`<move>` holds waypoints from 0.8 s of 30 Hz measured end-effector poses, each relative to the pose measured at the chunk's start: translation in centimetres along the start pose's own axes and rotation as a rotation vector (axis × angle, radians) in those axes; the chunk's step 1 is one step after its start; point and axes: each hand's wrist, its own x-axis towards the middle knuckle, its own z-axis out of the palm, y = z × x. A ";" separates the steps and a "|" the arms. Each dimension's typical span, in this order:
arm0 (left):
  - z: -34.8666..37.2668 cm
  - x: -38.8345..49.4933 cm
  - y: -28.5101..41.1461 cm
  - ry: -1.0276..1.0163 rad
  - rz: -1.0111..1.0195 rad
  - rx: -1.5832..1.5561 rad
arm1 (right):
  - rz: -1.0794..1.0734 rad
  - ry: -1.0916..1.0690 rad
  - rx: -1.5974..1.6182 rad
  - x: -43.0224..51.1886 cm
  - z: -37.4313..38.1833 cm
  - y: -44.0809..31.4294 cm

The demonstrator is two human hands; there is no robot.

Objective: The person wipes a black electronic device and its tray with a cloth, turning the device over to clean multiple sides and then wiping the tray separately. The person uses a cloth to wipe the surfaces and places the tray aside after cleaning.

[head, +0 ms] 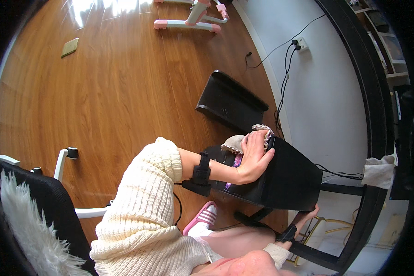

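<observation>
A black box-shaped unit point(291, 176) stands tilted before me, its near side partly open with purple-pink items point(238, 160) visible inside. My left hand point(255, 158) presses over its upper edge, the fingers closed on a beige cloth point(234, 143) with a frilled, checked trim. At the lower right corner of the same unit, my right hand point(308, 214) has its fingers around the edge; most of its palm is hidden. Both wrists wear black straps with small devices.
A black curved panel point(232, 98) lies on the wooden floor beyond the unit. Cables run from a wall socket point(301, 45). A black desk frame point(362, 214) stands at right, a wheeled chair point(45, 207) at left, a pink-and-white stand point(189, 23) at the top.
</observation>
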 end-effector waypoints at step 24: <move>5.6 10.2 -6.2 -0.181 -0.017 -0.090 | 0.106 0.188 -0.045 2.5 2.6 2.6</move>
